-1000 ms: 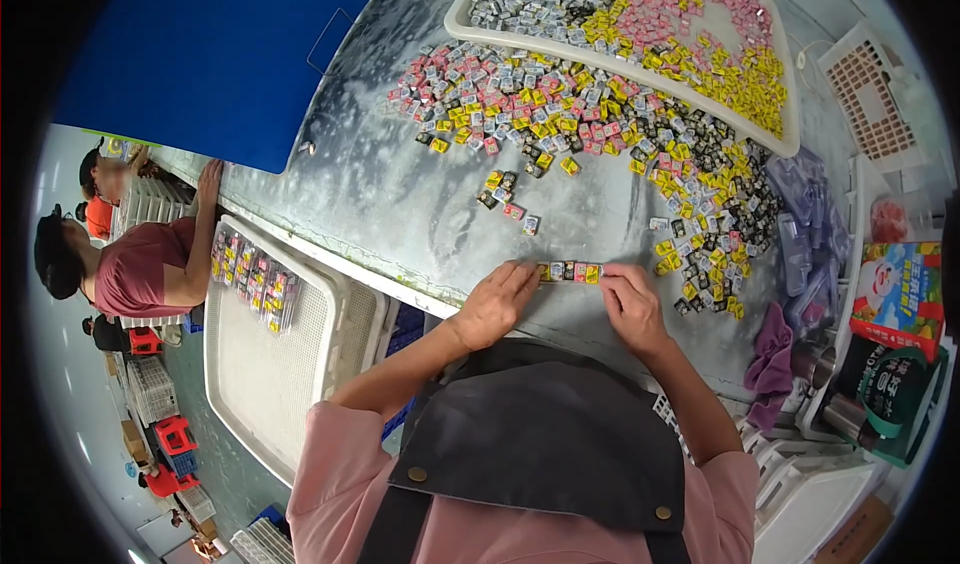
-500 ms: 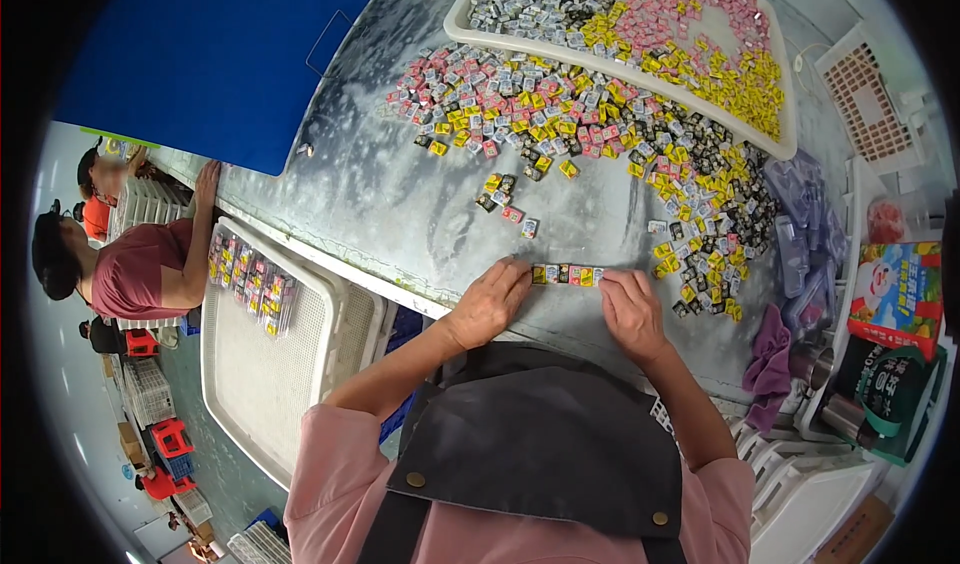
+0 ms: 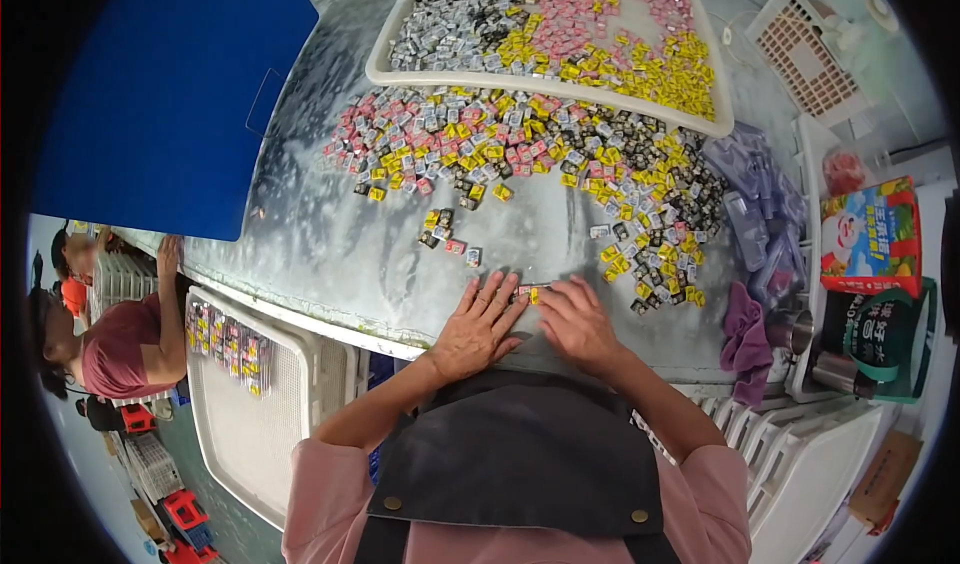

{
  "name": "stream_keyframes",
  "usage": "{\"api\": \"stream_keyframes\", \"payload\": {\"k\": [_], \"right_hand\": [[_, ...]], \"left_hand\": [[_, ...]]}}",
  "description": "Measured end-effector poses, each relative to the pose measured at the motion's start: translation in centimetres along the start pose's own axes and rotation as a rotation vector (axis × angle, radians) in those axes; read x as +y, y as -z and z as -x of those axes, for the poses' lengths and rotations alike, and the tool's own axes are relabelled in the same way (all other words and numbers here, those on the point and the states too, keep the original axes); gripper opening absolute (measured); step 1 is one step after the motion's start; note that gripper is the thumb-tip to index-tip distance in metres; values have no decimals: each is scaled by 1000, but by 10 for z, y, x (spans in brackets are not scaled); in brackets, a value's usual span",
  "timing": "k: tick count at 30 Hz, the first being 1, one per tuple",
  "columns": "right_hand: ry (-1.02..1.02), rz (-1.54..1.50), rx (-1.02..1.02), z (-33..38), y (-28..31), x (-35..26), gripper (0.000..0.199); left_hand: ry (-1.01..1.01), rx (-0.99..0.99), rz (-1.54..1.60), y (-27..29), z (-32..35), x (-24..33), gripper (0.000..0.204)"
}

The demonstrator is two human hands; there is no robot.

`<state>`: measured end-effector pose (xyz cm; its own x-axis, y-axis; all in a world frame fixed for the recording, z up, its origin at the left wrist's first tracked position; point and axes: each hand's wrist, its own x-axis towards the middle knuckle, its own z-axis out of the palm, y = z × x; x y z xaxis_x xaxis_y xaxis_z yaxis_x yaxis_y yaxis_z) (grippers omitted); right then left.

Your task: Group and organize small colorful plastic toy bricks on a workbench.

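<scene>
My left hand lies palm down near the table's front edge, fingers stretched and apart over a short row of small coloured packs. A few packs of that row, yellow and pink, show between the two hands; the rest is hidden. My right hand rests at the row's right end, its fingers stretched out and slanting toward the left hand. Just beyond sits a small loose cluster of packs, black, yellow and pink.
A broad heap of mixed packs spreads below a white tray of similar packs. At left are a blue board, a co-worker and a white crate holding packs. Purple cloth and clear plastic trays lie right.
My hands have come closer together along the row; the left now lies flat with fingers spread. Both held the row's ends before. The whole view has shifted.
</scene>
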<state>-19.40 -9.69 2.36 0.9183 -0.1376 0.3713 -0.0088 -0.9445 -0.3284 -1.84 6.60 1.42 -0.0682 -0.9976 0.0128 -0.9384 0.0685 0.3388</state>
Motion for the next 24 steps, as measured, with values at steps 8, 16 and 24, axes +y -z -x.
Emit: {"api": "stream_keyframes", "payload": {"k": [8, 16, 24], "right_hand": [[-593, 133, -16, 20, 34, 49, 53], [-591, 280, -58, -18, 3, 109, 67], [-151, -52, 53, -59, -3, 107, 22]], "left_hand": [[-94, 248, 103, 1, -121, 6, 58], [-92, 264, -82, -16, -207, -40, 49], [-7, 456, -152, 20, -136, -106, 29]]}}
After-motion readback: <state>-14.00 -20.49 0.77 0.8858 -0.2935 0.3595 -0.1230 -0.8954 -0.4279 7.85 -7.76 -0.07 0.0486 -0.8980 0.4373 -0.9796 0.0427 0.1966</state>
